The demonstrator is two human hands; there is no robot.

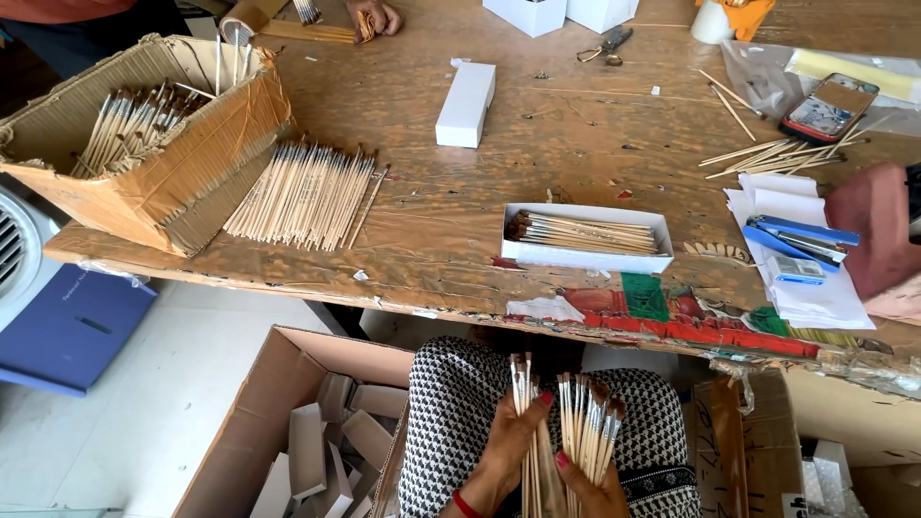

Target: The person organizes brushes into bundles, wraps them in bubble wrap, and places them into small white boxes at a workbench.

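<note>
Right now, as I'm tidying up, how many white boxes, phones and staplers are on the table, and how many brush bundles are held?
White boxes: 4
Phone: 1
Blue stapler: 1
Held brush bundles: 2
Total: 8

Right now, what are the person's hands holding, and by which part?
The left hand grips one bunch of paintbrushes by the wooden handles; the right hand holds a second bunch likewise, bristles up.
</note>
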